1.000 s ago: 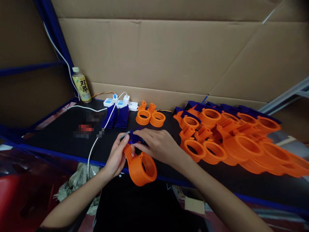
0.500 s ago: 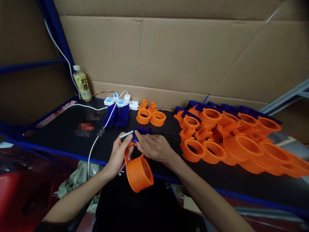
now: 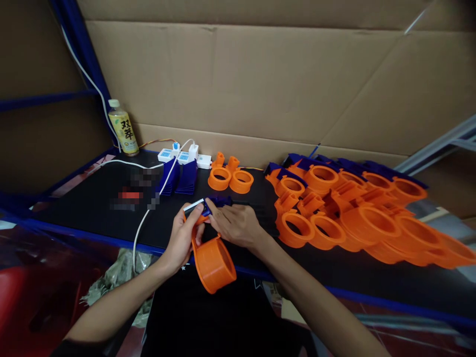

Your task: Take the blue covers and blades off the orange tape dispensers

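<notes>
My left hand [image 3: 183, 239] is closed round the stem of an orange ring-shaped plastic part [image 3: 213, 262], whose ring hangs over the table's near edge. My right hand [image 3: 235, 224] pinches a dark blue plastic piece [image 3: 217, 202] against the top of that stem. A thin white toothed strip [image 3: 194, 205] sticks out to the left between the two hands. Both hands meet over the black table [image 3: 92, 208], just in front of me.
A big heap of orange rings with blue pieces [image 3: 353, 213] covers the table's right half. Two orange rings [image 3: 230, 177], two stacks of blue pieces [image 3: 178, 177], a white power strip [image 3: 182, 156] with a cable and a drink bottle [image 3: 124, 129] stand at the back. Cardboard walls behind.
The orange part has tilted so its ring now points down and toward me. The blue piece has shifted to the right on the stem, and the white toothed strip has come into sight.
</notes>
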`<state>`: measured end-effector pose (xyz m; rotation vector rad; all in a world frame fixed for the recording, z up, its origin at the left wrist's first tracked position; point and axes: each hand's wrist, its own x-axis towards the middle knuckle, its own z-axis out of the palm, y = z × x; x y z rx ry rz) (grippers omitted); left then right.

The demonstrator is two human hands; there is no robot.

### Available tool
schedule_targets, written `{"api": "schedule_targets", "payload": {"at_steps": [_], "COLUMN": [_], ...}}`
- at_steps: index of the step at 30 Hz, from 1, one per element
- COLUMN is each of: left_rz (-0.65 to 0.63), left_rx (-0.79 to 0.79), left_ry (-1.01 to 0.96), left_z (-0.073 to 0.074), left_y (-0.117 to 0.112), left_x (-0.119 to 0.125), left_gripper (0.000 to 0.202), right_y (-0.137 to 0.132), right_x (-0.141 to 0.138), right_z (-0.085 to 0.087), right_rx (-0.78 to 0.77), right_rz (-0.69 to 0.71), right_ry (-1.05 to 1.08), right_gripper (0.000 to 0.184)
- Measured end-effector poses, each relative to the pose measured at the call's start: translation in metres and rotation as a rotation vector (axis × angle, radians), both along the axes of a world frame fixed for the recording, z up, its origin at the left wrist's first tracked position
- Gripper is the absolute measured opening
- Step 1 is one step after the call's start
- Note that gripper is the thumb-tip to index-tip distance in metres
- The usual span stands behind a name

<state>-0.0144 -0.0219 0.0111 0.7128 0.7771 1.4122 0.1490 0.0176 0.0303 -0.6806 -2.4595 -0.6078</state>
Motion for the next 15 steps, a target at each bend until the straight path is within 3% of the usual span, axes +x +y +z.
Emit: {"api": "schedule_targets", "payload": {"at_steps": [9,15], "left_rz": [0.029,0.053], "left_rx": [0.022,0.036], "left_ry": [-0.04,-0.029], "left_z": [0.0007,-0.0003], "left_y": [0.0009,-0.0019], "left_x": [0.0015,0.0026], "left_gripper": [0.036,0.036], "right_y": [0.0009,0.0017], "right_x": [0.0003,-0.0018], "right_z": [0.0065,0.0013], "right_rx": [-0.054,0.038], "right_rz": [0.025,0.004], "right_ry": [-0.021,-0.028], "right_gripper": [0.039,0.04]}}
